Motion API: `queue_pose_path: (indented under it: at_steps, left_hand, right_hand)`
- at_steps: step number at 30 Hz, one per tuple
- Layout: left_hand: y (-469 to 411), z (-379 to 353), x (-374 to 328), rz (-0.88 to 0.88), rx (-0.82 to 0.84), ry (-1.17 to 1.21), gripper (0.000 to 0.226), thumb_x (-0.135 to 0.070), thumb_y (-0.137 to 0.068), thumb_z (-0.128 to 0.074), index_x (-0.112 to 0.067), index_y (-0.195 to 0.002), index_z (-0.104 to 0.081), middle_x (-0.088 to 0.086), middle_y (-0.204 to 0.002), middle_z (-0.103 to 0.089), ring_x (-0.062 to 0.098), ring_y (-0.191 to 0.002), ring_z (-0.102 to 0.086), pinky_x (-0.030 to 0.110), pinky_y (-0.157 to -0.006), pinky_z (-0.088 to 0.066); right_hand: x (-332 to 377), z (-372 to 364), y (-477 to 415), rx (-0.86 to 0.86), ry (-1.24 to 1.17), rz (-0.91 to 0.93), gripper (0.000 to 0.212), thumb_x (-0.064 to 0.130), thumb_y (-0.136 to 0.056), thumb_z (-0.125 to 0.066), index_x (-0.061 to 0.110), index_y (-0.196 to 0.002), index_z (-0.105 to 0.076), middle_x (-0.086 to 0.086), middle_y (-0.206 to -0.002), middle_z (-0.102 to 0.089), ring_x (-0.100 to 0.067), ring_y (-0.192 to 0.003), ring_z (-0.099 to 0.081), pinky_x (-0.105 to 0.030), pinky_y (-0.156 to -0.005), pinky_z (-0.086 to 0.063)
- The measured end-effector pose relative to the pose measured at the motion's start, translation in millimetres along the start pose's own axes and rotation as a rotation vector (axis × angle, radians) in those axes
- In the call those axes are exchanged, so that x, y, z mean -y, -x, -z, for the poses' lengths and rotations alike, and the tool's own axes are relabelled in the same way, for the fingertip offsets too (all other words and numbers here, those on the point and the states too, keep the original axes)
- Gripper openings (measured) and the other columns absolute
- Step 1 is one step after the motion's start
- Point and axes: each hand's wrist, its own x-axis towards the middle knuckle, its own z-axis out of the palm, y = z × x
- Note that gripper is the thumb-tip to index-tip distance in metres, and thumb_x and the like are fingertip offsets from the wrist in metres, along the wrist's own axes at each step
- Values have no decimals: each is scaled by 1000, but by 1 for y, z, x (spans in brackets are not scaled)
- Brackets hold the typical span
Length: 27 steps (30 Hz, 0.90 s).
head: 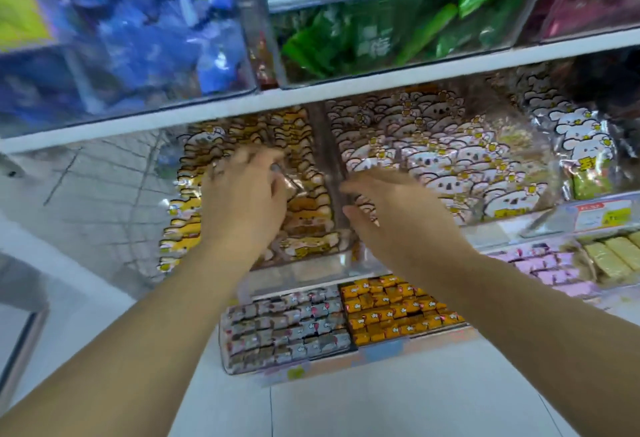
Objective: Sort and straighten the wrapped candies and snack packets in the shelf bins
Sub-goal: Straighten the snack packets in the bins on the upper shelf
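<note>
My left hand [242, 194], grip too blurred to tell, rests on yellow cartoon-print plastic packets [308, 214]; my open right hand [391, 211], at one o'clock, may knock pale koala-print packets [450, 166] askew.

left grip [242, 195]: fingers bent, blurred | right grip [393, 216]: fingers straight, thumb apart | both palms down

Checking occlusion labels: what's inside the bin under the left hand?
Overlapping rows of yellow-and-brown cartoon packets. The left hand covers the middle ones; motion blur hides whether it grips any.
</note>
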Motion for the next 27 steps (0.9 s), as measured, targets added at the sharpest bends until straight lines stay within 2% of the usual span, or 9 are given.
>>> queue_pose_path:
  at_steps: [3,6,10,12,13,15,17,23,27]
  left_hand:
    - [1,0,32,160,147,37,49,-38,-93,-47,-23,-139,-37,12,-137,-42,36,-120,-46,47,-98,-41]
    - [2,-5,49,198,206,184,64,-47,-90,-50,-21,-144,-27,11,-140,-44,34,-121,-48,47,-97,-42]
    - [-6,-5,56,215,279,306,82,-47,-84,-60,-23,-149,-17,6,-143,-44,33,-119,-50,48,-96,-45]
    - [-11,-3,54,203,300,396,87,-43,-81,-66,-26,-149,-15,2,-142,-45,31,-116,-53,49,-93,-47]
    - [-11,-4,53,181,286,434,88,-39,-81,-69,-26,-149,-15,0,-138,-49,27,-116,-53,49,-93,-47]
    - [-10,-5,49,108,221,443,84,-29,-82,-69,-26,-149,-18,-7,-120,-57,19,-109,-55,49,-97,-44]
    - [-6,-9,47,41,173,427,78,-20,-84,-65,-27,-147,-20,-10,-109,-57,18,-105,-56,53,-100,-39]
    - [-8,-15,53,61,276,427,74,-42,-87,-61,-27,-147,-20,-2,-134,-51,24,-124,-48,50,-107,-32]
    - [-9,-10,51,36,298,486,74,-36,-83,-69,-30,-144,-27,-8,-119,-55,17,-116,-52,45,-103,-37]
  right_hand:
    - [6,-8,-5,57,5,-41,26,15,-92,-52,15,-115,-65,1,-123,-59,-26,-95,-61,-40,-78,-53]
    - [7,-11,-10,48,20,-77,30,10,-91,-52,21,-116,-66,1,-118,-64,-23,-96,-61,-35,-81,-52]
    - [11,-15,-6,10,0,-106,33,5,-89,-55,22,-114,-68,-1,-117,-66,-4,-59,-51,-28,-67,-48]
    - [13,-15,-4,0,-8,-118,35,4,-89,-56,21,-117,-67,-2,-123,-63,-12,-78,-65,-34,-79,-54]
    - [13,-15,-4,-4,-4,-119,35,4,-88,-56,21,-118,-66,-2,-125,-62,-20,-97,-66,-38,-87,-53]
    - [15,-14,-4,-2,9,-115,36,4,-88,-56,20,-119,-65,-3,-126,-61,-24,-111,-61,-39,-93,-50]
    - [16,-13,-4,11,17,-110,36,3,-88,-56,20,-120,-64,-2,-123,-63,-25,-108,-62,-39,-92,-51]
    - [16,-14,-11,81,9,-169,30,16,-90,-58,19,-120,-64,-5,-117,-60,-16,-102,-55,-14,-80,-34]
    - [22,-23,-14,73,31,-193,25,21,-89,-60,16,-113,-67,-5,-106,-48,-7,-90,-39,-14,-68,-27]
